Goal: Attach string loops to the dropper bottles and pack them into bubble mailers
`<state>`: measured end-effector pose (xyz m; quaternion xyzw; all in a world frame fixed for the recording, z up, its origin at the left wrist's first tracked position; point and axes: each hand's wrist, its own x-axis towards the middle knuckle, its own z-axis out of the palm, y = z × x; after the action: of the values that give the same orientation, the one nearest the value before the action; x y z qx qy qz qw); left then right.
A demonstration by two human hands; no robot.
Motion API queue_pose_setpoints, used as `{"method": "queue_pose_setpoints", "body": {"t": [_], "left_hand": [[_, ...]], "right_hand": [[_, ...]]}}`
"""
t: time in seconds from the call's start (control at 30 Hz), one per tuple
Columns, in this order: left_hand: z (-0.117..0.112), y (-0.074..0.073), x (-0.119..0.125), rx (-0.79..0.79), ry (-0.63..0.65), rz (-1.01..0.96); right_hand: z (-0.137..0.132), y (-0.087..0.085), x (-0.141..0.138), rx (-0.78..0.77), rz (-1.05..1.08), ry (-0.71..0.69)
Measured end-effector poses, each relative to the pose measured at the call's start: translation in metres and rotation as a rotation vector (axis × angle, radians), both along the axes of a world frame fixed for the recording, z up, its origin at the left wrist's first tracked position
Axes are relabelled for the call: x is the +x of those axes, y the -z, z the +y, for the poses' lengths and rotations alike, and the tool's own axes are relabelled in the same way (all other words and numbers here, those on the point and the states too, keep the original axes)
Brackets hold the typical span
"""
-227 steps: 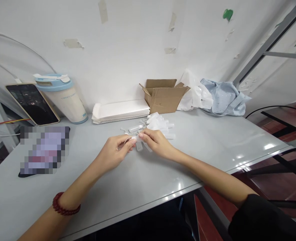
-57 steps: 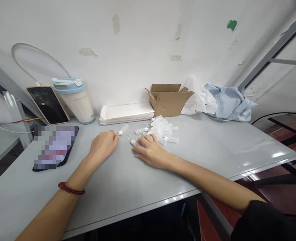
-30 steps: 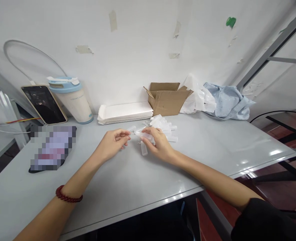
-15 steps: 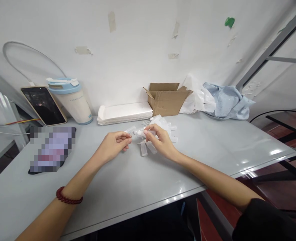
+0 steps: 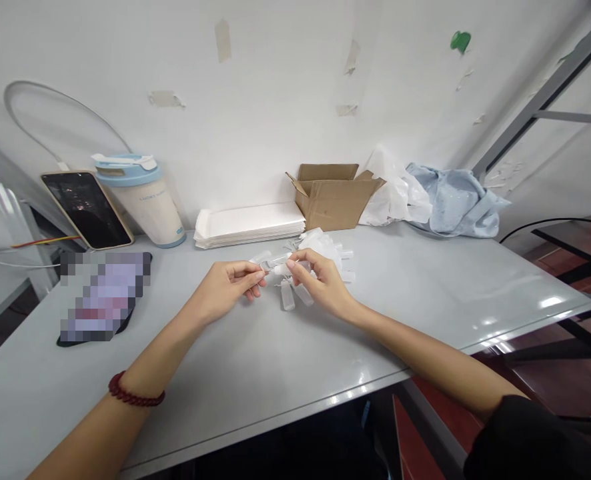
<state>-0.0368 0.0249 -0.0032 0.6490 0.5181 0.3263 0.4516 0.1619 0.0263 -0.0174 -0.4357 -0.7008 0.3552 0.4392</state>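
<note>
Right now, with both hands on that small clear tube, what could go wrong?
1. The small clear tube is only pinched between the fingers of the left hand and the right hand; it could slip onto the table.
2. Other tubes hang under the right hand and may drop.
3. A dropped one could get lost in the pile of tubes just behind.

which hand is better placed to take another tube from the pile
Right, probably. The right hand lies just in front of the pile of clear tubes, almost touching it, though it grips a few tubes. The left hand is farther off to the left, pinching a small clear piece.
</note>
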Motion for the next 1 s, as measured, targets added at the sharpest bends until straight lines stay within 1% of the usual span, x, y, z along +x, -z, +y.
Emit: {"method": "queue_pose_setpoints", "body": {"t": [0.27, 0.43, 0.73, 0.87, 1.0], "left_hand": [[-0.0023, -0.003, 0.0015, -0.069, 0.022, -0.072], [-0.003, -0.0043, 0.0018, -0.099, 0.047, -0.139], [-0.0041, -0.0061, 0.003, -0.167, 0.05, -0.227], [-0.0038, -0.0056, 0.0034, -0.175, 0.04, -0.228], [-0.0022, -0.0033, 0.0036, -0.149, 0.04, -0.175]], "right_hand": [[-0.0012, -0.0021, -0.0001, -0.047, 0.032, -0.019], [-0.0011, -0.003, 0.0003, -0.04, 0.047, -0.03], [-0.0004, -0.0038, 0.0014, -0.028, 0.036, -0.025], [-0.0007, -0.0041, 0.0016, -0.004, 0.017, -0.022], [0.0, -0.0035, 0.0018, 0.01, -0.02, -0.029]]}}
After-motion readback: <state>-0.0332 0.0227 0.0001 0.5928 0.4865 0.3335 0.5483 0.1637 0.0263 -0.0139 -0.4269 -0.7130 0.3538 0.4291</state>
